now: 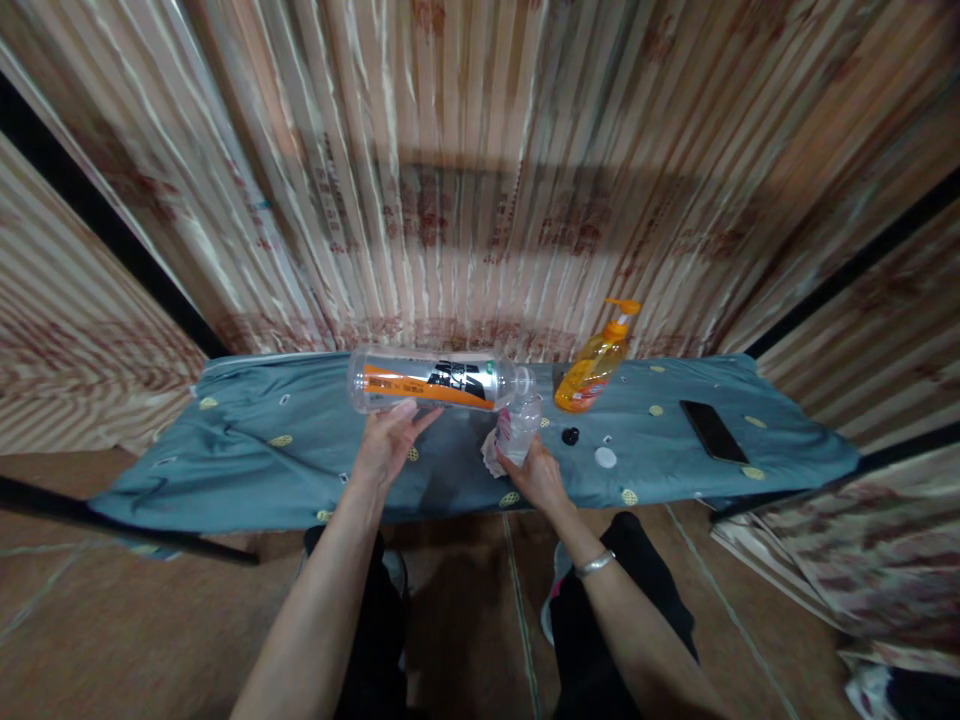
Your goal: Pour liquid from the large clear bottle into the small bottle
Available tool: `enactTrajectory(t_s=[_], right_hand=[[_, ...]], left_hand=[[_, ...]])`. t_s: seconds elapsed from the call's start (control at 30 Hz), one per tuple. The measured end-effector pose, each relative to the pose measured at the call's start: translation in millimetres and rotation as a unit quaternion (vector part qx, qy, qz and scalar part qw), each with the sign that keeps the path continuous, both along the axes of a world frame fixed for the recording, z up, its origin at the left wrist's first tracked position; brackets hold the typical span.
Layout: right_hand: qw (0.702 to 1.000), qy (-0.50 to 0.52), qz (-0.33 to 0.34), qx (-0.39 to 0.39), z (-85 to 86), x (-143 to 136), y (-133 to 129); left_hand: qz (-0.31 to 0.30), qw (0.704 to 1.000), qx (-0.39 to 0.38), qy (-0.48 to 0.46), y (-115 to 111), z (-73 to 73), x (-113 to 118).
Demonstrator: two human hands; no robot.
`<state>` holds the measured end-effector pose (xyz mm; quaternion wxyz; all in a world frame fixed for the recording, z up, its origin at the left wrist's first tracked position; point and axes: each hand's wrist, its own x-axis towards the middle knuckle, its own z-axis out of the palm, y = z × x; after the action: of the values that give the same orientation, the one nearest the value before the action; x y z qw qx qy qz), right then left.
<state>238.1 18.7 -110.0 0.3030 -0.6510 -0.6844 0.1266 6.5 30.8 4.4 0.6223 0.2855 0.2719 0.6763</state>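
Note:
My left hand (386, 440) grips a large clear plastic bottle (431, 380) from below. The bottle lies on its side in the air, its orange, black and silver label facing me and its open neck to the right. In my right hand (536, 470) is a smaller clear plastic bottle (519, 425), upright or slightly tilted, its top close to the large bottle's mouth; whether they touch I cannot tell. A whitish crumpled piece (491, 455), perhaps tissue or cloth, shows beside the small bottle. A black cap (571, 436) and a white cap (605, 457) lie just right of my right hand.
An orange pump bottle (592, 370) stands on the blue-green cloth (247, 430) that covers the narrow table. Farther right lies a black phone (712, 431). A striped curtain (465, 150) hangs behind, and dark metal poles (112, 210) frame both sides.

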Motion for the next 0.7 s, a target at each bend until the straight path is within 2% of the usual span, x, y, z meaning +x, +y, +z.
enactTrajectory(t_s=[0.2,0.33,0.7], right_hand=[[1.0,-0.01,-0.021,-0.021,2.0,-1.1,0.0],[0.999,-0.01,-0.032,-0.003,1.4,-1.7,-0.5],[0.999,0.029,-0.023,0.024,-8.9,-1.6,2.1]], left_hand=[[-0.006,1.0,-0.015,-0.024,4.9,-6.9,0.3],[-0.014,0.999,-0.027,-0.031,6.2,-9.6,1.1],[-0.017,0.997,-0.039,-0.067,6.1,-8.4,4.6]])
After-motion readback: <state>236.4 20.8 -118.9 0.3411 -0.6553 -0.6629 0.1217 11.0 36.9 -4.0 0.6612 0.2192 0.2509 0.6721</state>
